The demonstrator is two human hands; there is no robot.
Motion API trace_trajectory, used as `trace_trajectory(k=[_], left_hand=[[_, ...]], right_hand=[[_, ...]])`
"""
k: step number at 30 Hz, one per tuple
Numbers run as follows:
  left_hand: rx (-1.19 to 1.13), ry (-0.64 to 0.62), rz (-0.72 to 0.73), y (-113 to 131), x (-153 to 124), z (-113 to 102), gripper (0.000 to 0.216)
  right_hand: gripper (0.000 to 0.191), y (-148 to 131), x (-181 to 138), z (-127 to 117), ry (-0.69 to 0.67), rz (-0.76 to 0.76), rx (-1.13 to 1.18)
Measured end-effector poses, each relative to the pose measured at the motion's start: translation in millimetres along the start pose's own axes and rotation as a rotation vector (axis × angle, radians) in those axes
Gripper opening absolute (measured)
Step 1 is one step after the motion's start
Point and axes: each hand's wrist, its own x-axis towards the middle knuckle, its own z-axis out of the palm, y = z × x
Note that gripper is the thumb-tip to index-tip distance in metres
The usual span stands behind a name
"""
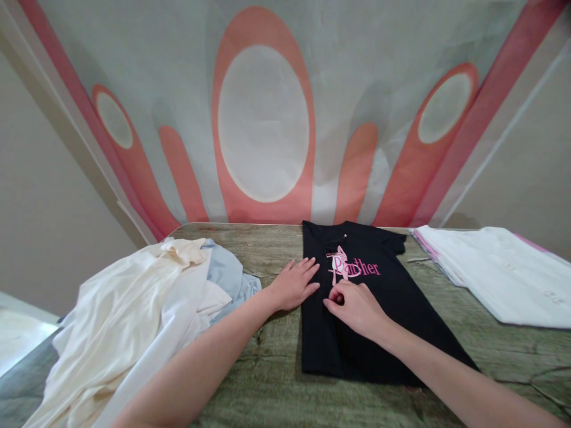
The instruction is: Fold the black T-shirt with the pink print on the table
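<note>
A black T-shirt (383, 333) with pink "Panther" lettering and a pink figure lies on the wooden table, its left side folded inward. My left hand (294, 284) rests flat on the shirt's left folded edge, fingers spread. Over the middle of the shirt, just below the print, my right hand (357, 306) is closed in a pinch, thumb against the curled fingers. The cloth at its fingertips seems to be gripped along the edge of the fold, though the hand partly hides that spot and the print.
A loose heap of cream, white and light blue clothes (129, 303) lies on the left of the table (267, 380). Folded white garments (508, 273) are stacked at the right. Behind the table's far edge hangs a grey backdrop (263, 125) with pink-orange shapes.
</note>
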Motion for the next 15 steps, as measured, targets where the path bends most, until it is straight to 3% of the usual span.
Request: trace_trajectory(k=[7, 13, 15], left_hand=[[0.013, -0.005, 0.005, -2.8, 1.2, 3.3, 0.053], [0.019, -0.004, 0.015, -3.4, 1.1, 3.8, 0.054], [0.006, -0.011, 0.026, -3.7, 0.2, 2.7, 0.052]], right_hand=[[0.018, 6.1, -2.2, -2.6, -0.005, 0.038, 0.192], [0.010, 5.2, -7.7, -3.8, -0.101, 0.077, 0.373], [0.019, 4.7, -11.2, -3.5, -0.160, 0.113, 0.457]])
